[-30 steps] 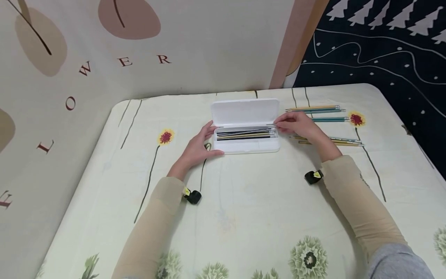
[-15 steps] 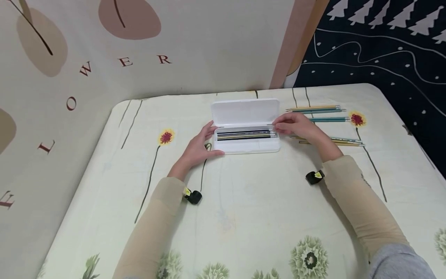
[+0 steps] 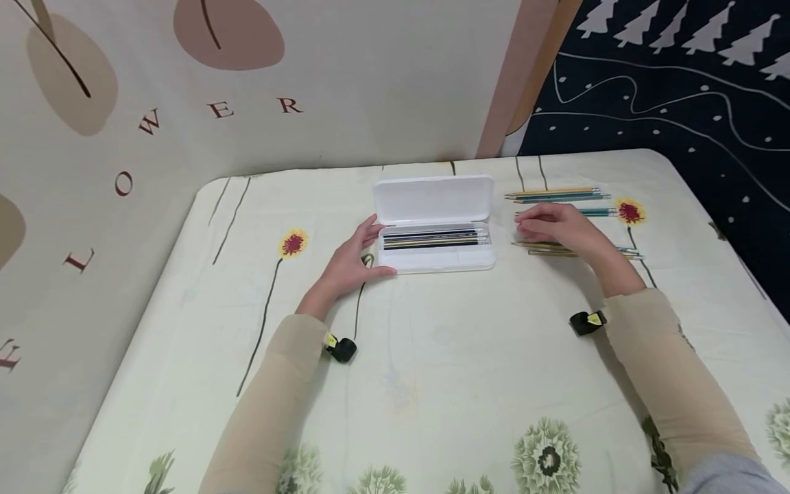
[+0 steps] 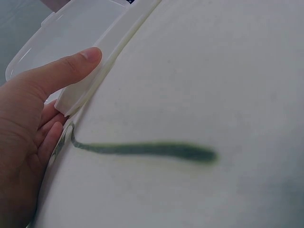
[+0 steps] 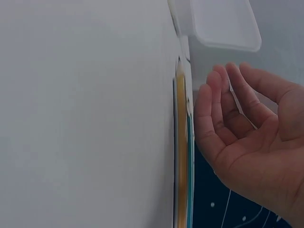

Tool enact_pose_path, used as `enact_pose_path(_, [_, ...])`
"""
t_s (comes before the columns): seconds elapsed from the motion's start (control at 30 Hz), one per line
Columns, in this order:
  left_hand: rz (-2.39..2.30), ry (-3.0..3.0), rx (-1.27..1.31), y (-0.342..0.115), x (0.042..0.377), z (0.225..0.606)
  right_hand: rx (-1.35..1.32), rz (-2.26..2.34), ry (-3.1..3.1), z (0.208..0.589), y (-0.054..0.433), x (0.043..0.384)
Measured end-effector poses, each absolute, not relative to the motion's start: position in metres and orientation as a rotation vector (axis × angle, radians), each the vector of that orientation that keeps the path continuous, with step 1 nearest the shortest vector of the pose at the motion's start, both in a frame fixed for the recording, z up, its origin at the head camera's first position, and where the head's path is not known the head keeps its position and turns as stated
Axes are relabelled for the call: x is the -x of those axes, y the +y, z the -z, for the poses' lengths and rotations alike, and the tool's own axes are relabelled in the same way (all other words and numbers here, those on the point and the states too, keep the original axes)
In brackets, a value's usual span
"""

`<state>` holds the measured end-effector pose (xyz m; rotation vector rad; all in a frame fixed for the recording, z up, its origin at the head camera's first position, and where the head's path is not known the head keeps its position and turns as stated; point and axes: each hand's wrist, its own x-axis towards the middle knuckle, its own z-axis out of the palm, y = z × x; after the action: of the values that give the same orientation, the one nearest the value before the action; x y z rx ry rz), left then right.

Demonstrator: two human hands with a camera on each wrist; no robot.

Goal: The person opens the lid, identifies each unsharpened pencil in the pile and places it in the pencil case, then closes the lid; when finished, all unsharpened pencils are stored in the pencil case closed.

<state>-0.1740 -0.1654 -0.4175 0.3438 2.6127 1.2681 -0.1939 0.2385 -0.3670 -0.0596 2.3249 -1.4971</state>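
Note:
A white plastic pencil case (image 3: 435,262) lies with its lid (image 3: 434,199) raised at the back. Several dark and gold pencils (image 3: 432,239) lie side by side in its rear part. My left hand (image 3: 344,267) grips the case's left end, thumb (image 4: 78,69) along the front side and fingers at the far end. To the right of the case, my right hand (image 3: 564,230) hovers over loose pencils, its fingers loosely bent and holding nothing. Under and beside it are teal pencils (image 3: 597,213) and yellowish pencils (image 3: 558,254). The hand partly hides both groups.
Another small group of yellow and teal pencils (image 3: 555,193) lies toward the table's back right. A floral cloth (image 3: 432,384) covers the table. A patterned wall hanging (image 3: 382,103) stands behind, and a dark tree-print cloth (image 3: 666,123) hangs on the right.
My right hand has moved right, away from the case's right end to above the loose pencils. The pencils in the case now lie more evenly aligned. The left hand stays put.

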Motion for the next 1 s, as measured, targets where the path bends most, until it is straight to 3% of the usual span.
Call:
enact_pose_path(0.67, [-1.262, 2.625, -0.344, -0.167, 0.173, 0.416, -0.1, 1.508, 2.425, 0.365, 0.348, 0.149])
enact_pose_path(1.0, [-1.274, 2.626, -0.327, -0.166, 0.173, 0.418, -0.283, 1.3, 2.473, 0.374, 0.385, 0.138])
